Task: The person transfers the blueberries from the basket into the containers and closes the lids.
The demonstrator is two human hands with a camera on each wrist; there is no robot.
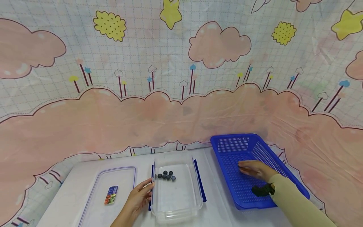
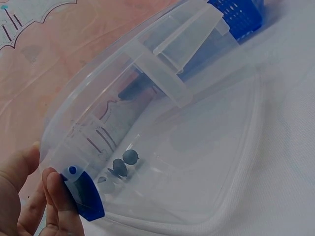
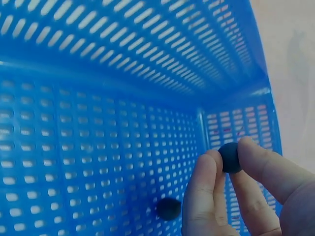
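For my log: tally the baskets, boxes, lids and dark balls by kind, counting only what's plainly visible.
Blue basket: 1
Clear box: 1
Clear lid: 1
Dark balls: 8 (6 in the box, 1 in the right hand, 1 in the basket)
Total: 11

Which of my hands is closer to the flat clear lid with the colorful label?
Left. Your left hand is beside the lid, touching the side of the clear box; your right hand is farther off, over the blue basket beyond the box.
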